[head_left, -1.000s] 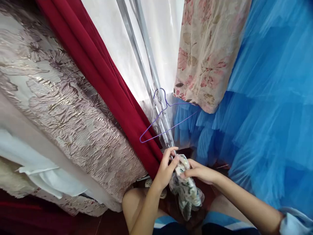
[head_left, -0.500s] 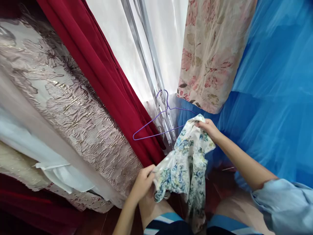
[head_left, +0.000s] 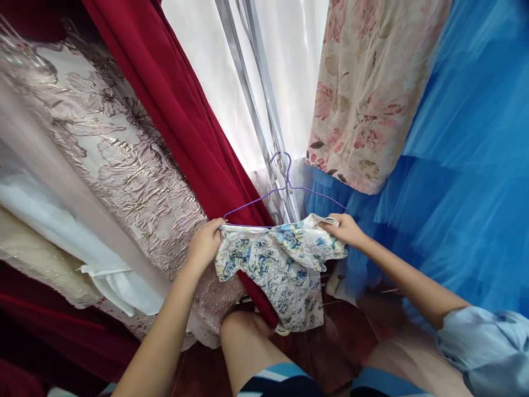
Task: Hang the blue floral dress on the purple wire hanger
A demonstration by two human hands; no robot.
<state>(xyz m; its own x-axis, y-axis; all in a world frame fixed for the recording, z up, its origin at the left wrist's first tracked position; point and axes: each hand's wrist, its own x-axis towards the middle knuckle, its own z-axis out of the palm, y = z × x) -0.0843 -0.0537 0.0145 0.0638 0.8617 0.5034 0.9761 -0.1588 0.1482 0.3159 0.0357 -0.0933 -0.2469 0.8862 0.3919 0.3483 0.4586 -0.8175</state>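
Note:
A small white blouse (head_left: 281, 275) with a blue and yellow floral print hangs stretched between my two hands. My left hand (head_left: 205, 245) is closed on its upper left edge, close to the left end of a purple wire hanger (head_left: 252, 202). At the opposite upper edge, my right hand (head_left: 346, 229) pinches the cloth below the hanger's right end. The hanger's hook is up, in front of a metal pole (head_left: 270, 110). Its lower bar runs along the blouse's top edge and is partly hidden by the cloth.
To the left hang a dark red cloth (head_left: 165, 105) and a pinkish brocade garment (head_left: 136, 165). A pink-flowered garment (head_left: 367, 105) and blue tulle (head_left: 467, 165) hang on the right. White cloth (head_left: 198, 60) is behind the pole. Below are my knees and a dark red tiled floor (head_left: 318, 353).
The blouse has gone from bunched and slanting to spread level across the hanger's lower bar. My left hand has moved up and left; the right hand is slightly lower.

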